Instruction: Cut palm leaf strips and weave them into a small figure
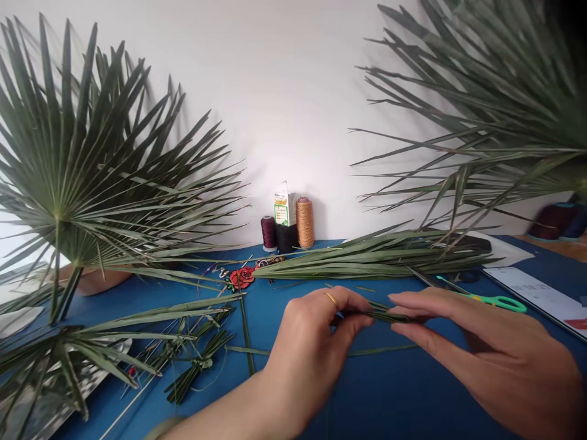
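Observation:
My left hand, with a ring on one finger, pinches the left end of a small bundle of green leaf strips. My right hand holds the right end of the same bundle between thumb and fingers. The bundle lies roughly level above the blue table. Behind my hands, a long sheaf of green leaves rests on the table. A tied bunch of cut leaf pieces lies to the left of my left hand.
Green-handled scissors and a phone lie at the right. A red rose patch and thread spools stand or lie toward the wall. Large palm leaves spread on both sides.

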The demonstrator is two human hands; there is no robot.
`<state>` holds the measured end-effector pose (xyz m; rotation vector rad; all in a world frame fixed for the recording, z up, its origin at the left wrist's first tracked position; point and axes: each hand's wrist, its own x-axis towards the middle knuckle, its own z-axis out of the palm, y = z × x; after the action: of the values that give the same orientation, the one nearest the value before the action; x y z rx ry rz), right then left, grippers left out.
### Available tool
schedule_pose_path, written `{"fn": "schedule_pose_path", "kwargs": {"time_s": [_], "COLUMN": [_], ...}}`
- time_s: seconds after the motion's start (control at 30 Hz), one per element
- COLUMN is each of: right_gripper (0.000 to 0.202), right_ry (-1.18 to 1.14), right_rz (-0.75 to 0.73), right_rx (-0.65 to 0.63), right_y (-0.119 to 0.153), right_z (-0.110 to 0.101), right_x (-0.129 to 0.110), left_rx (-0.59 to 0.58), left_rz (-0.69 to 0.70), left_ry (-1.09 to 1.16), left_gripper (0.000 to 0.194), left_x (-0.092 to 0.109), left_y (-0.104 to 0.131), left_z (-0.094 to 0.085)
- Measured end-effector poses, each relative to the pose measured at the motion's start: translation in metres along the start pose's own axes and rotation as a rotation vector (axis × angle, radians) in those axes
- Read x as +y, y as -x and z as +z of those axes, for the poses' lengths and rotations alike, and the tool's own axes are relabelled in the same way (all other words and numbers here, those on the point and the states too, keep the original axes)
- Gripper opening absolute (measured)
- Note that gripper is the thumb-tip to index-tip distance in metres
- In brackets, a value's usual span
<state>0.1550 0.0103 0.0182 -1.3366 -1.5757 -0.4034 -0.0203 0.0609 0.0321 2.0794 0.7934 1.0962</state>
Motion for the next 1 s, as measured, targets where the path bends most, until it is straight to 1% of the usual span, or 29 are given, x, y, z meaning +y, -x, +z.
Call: {"fn": "schedule_pose_path", "kwargs": {"time_s": [0.1, 0.2, 0.3, 0.37, 0.43, 0.5, 0.6, 0.67, 0.73, 0.8, 0.9, 1.0], "right_gripper": [0.029, 0.044, 0.049, 0.048, 0.047, 0.043, 0.037, 0.035, 0.032, 0.029, 0.024, 0.021], "right_ry": [-0.025, -0.083, -0.111, -0.113, -0.118, -0.138, -0.176, -0.196, -0.205, -0.204, -0.159, -0.096], "right_rz": [-0.043, -0.102, -0.122, -0.131, -0.102, -0.025, 0.062, 0.076, 0.093, 0.098, 0.077, 0.023], "right_rx": [-0.006, -0.06, -0.109, -0.121, -0.114, -0.083, -0.058, -0.061, -0.056, -0.043, -0.022, -0.039], "right_y": [0.0, 0.001, 0.001, 0.001, 0.001, 0.001, 0.002, 0.002, 0.002, 0.003, 0.004, 0.003], "right_z": [-0.003, -0.006, -0.009, -0.008, -0.008, -0.007, -0.006, -0.006, -0.006, -0.006, -0.005, -0.007], "right_x": [0.003, 0.007, 0.009, 0.008, 0.005, 0.002, 0.0, 0.001, 0.003, 0.004, 0.004, 0.004], "left_rx": [-0.005, -0.011, -0.007, -0.016, -0.023, -0.022, -0.008, 0.008, 0.027, 0.049, 0.072, 0.091], "left_rz": [-0.03, -0.052, -0.032, 0.004, 0.005, -0.042, -0.111, -0.108, -0.097, -0.083, -0.07, -0.1], "left_ry": [0.037, 0.082, 0.09, 0.094, 0.106, 0.133, 0.192, 0.217, 0.222, 0.219, 0.223, 0.253], "left_gripper": [0.005, 0.005, 0.014, 0.013, 0.009, 0.011, 0.022, 0.019, 0.011, 0.007, 0.007, 0.009], "left_x": [0.001, 0.004, 0.007, 0.008, 0.008, 0.008, 0.009, 0.01, 0.01, 0.01, 0.01, 0.01], "left_y": [0.0, 0.001, 0.002, 0.002, 0.001, 0.0, -0.001, -0.001, -0.001, 0.0, 0.0, 0.0], "left_z": [0.001, 0.001, 0.0, -0.001, -0.001, -0.001, 0.0, 0.0, 0.0, 0.0, 0.001, 0.001]}}
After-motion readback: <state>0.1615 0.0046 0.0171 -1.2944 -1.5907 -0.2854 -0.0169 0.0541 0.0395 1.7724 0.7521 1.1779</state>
